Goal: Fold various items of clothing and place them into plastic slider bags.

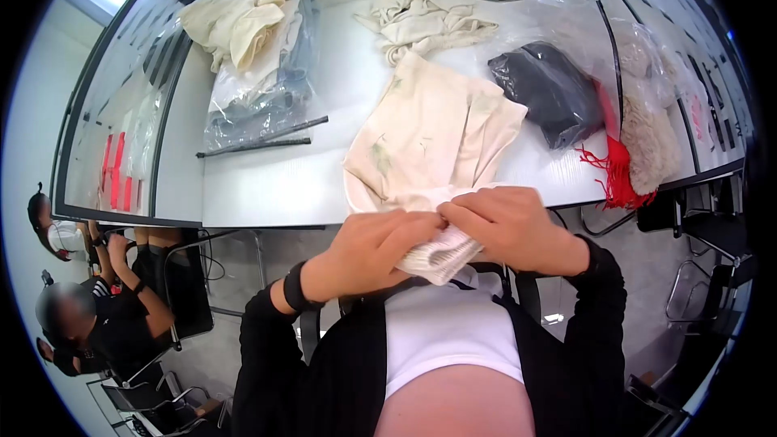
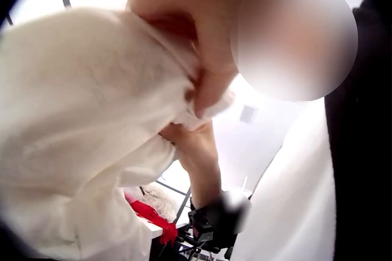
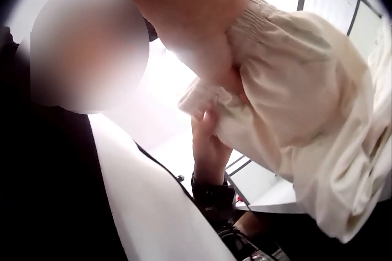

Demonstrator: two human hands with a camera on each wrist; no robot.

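A cream cloth garment (image 1: pixel 425 129) with faint green leaf prints lies partly on the white table and hangs over its front edge. Both hands grip its gathered, ribbed end (image 1: pixel 439 257), the left hand (image 1: pixel 368 249) from the left and the right hand (image 1: pixel 511 226) from the right, thumbs close together. In the left wrist view the cloth (image 2: pixel 79 108) hangs beside the left hand (image 2: pixel 211 34). The right wrist view shows elastic gathers of the cloth (image 3: pixel 294 77) against the right hand (image 3: pixel 196 22).
Bagged folded clothes (image 1: pixel 259 105) with cream fabric on top and two dark sticks (image 1: pixel 263 139) are at left. A crumpled cream cloth (image 1: pixel 421 20) lies at the back. Bagged dark item (image 1: pixel 546 93), red fringe (image 1: pixel 619 174) and fluffy beige item (image 1: pixel 650 142) are right. People sit at left.
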